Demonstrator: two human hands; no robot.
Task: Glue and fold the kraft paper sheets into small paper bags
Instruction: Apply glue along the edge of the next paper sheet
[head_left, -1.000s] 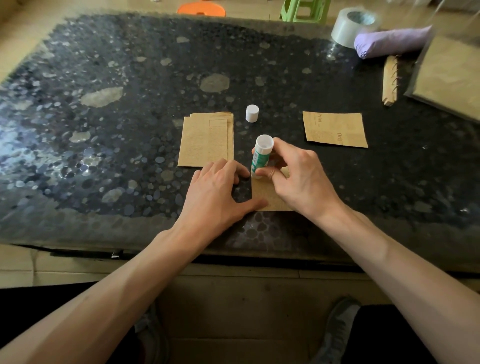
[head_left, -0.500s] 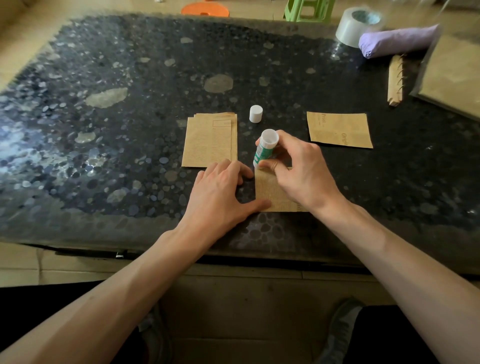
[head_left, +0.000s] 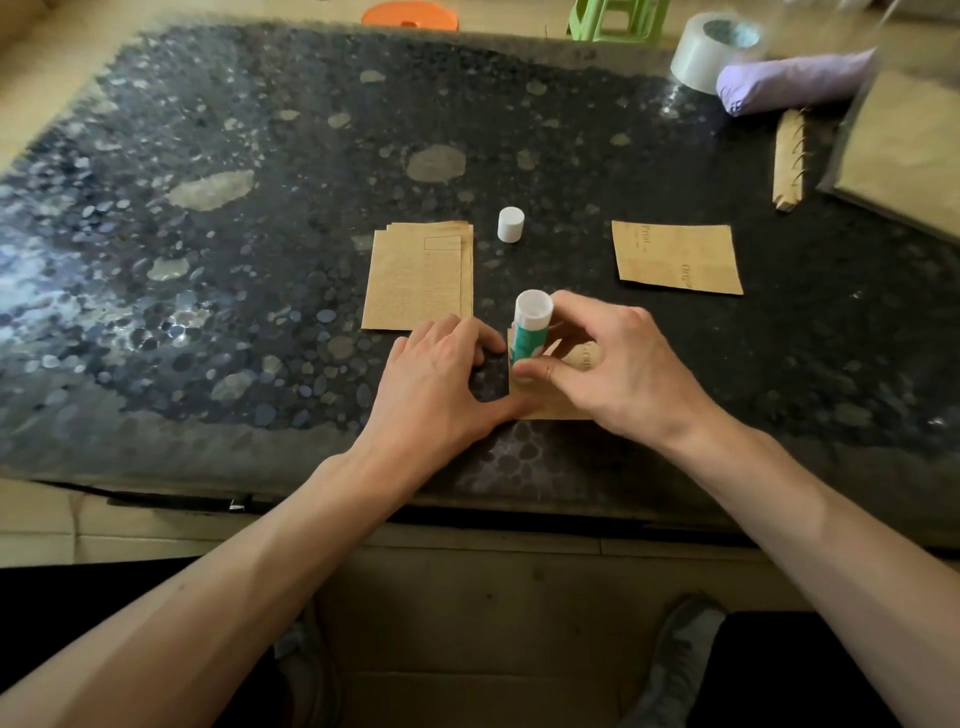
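A small kraft paper sheet (head_left: 550, 408) lies near the table's front edge, mostly covered by my hands. My right hand (head_left: 618, 366) grips a green and white glue stick (head_left: 527, 332), held upright with its lower end on the sheet's left edge. My left hand (head_left: 441, 384) rests beside it, thumb pressing the sheet's lower left corner and fingertips at its upper left corner. The glue stick's white cap (head_left: 510, 224) stands alone farther back. A stack of kraft sheets (head_left: 418, 275) lies just behind my left hand. One folded kraft piece (head_left: 678, 257) lies to the right.
The dark pebble-patterned table (head_left: 260, 260) carries a tape roll (head_left: 711, 52), a purple rolled object (head_left: 795, 83), a spiral-bound strip (head_left: 789, 158) and a pack of kraft paper (head_left: 914, 150) at the back right. An orange object (head_left: 410, 14) and green stool (head_left: 615, 18) stand beyond it.
The glue stick in my right hand has slid a little along the sheet's left edge. My left hand has stayed in place on the sheet.
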